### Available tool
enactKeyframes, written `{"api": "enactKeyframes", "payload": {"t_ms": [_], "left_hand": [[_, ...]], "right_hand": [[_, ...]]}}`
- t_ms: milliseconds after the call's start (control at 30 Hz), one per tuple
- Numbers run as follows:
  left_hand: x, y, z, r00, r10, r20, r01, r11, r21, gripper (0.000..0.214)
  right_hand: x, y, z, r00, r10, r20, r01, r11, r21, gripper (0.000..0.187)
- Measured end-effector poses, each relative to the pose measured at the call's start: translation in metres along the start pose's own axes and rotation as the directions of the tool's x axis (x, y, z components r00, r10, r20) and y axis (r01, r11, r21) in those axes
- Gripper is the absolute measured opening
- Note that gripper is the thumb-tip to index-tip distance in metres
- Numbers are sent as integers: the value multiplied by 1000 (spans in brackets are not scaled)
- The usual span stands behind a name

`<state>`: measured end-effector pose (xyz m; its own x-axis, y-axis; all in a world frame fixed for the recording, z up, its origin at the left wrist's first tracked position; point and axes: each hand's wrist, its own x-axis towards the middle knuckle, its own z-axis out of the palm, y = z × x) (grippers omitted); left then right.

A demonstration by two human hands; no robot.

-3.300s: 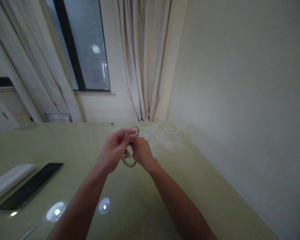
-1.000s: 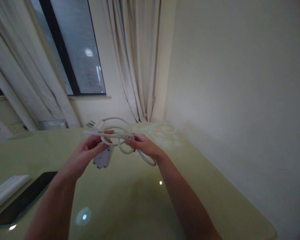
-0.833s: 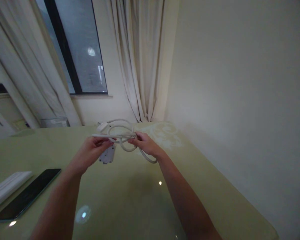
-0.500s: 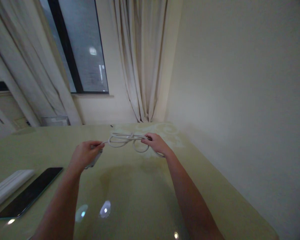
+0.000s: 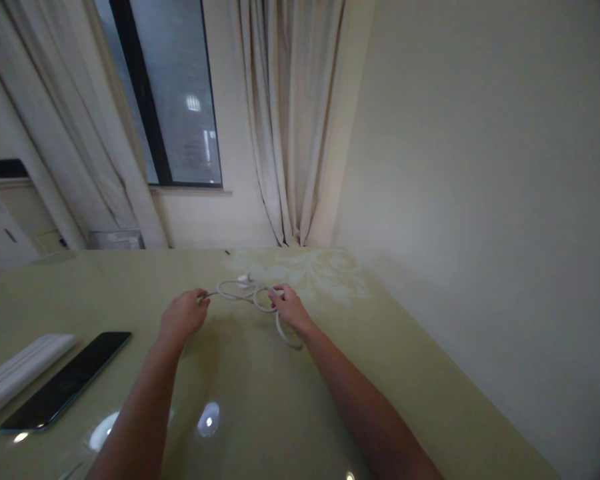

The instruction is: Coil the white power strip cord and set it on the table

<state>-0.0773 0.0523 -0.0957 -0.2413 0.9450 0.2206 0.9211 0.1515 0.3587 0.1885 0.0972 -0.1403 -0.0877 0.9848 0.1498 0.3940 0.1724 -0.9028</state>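
A white cable (image 5: 234,295) lies in loose loops between my hands, over the far half of the table. At the far side of the loops is a white plug-like end (image 5: 245,280). My left hand (image 5: 185,315) pinches the cable where it leaves the loops on the left; whatever lies under the palm is hidden. On the right, my right hand (image 5: 290,308) has its fingers closed around part of the coil. One curved length of cable hangs below that wrist.
A black phone-like slab (image 5: 67,383) and a long white object (image 5: 25,367) lie at the left on the glossy green table (image 5: 260,413). A small dark bit (image 5: 227,252) sits near the far edge. The wall (image 5: 470,187) borders the table's right side; curtains (image 5: 295,127) hang behind.
The loops have spread and dropped lower, and the plug-like end now shows. My right hand has moved left and down. The grey, flat block under my left hand is no longer visible.
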Motion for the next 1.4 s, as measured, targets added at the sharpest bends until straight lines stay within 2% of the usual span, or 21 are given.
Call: {"api": "enactKeyframes", "payload": {"t_ms": [100, 167, 300, 400, 467, 533, 600, 633, 700, 800, 900, 967, 1033, 1133, 1200, 1300, 1400], "left_hand": [[0, 9, 12, 999, 41, -23, -41, 999, 2, 46], [-1, 16, 14, 997, 65, -43, -65, 998, -3, 52], [-4, 34, -3, 985, 128, -118, -133, 991, -30, 60], [-16, 64, -18, 959, 258, -117, -267, 961, -74, 54], [-32, 91, -18, 918, 391, -70, -396, 912, -103, 50], [-54, 115, -8, 847, 531, 17, -526, 842, -118, 43], [-76, 128, 7, 767, 622, 156, -618, 782, -81, 45], [-84, 128, 13, 756, 622, 205, -625, 778, -58, 45], [-94, 118, 22, 770, 579, 269, -602, 799, 3, 43], [-94, 90, 24, 811, 520, 268, -558, 825, 89, 56], [-94, 72, 22, 871, 466, 154, -490, 843, 221, 55], [-104, 76, 29, 881, 472, 41, -465, 846, 259, 53], [-119, 92, 42, 853, 522, -9, -512, 840, 178, 51], [-144, 125, 67, 747, 663, 43, -662, 749, -43, 29], [-153, 139, 79, 732, 681, 37, -672, 729, -129, 21], [-151, 136, 83, 756, 655, 7, -637, 737, -227, 18], [-137, 116, 82, 837, 547, -1, -516, 789, -335, 33]], "right_hand": [[-6, 2, 21, 1000, -7, -19, 8, 1000, 30, 38], [-8, 0, 25, 998, -39, -45, 41, 999, 35, 38], [-14, -9, 6, 984, -121, -130, 128, 991, 44, 40], [-32, -9, -17, 972, -157, -174, 167, 985, 42, 44], [-51, 0, -30, 969, -168, -181, 177, 984, 32, 43], [-72, 12, -41, 968, -166, -189, 173, 985, 18, 40], [-88, 26, -49, 964, -147, -219, 151, 988, 2, 37], [-94, 32, -53, 961, -132, -242, 135, 991, -6, 36], [-99, 41, -59, 952, -103, -287, 101, 995, -20, 35], [-97, 46, -62, 941, -83, -328, 76, 997, -35, 35], [-93, 43, -58, 940, -95, -326, 84, 995, -49, 31], [-93, 39, -53, 944, -121, -306, 110, 993, -54, 29], [-95, 34, -48, 948, -158, -278, 149, 987, -55, 29], [-96, 28, -44, 948, -212, -236, 208, 977, -44, 27], [-96, 27, -45, 947, -225, -229, 224, 974, -30, 26], [-94, 28, -47, 946, -208, -249, 213, 977, -11, 27], [-94, 29, -46, 949, -192, -249, 199, 980, 3, 28]]}}
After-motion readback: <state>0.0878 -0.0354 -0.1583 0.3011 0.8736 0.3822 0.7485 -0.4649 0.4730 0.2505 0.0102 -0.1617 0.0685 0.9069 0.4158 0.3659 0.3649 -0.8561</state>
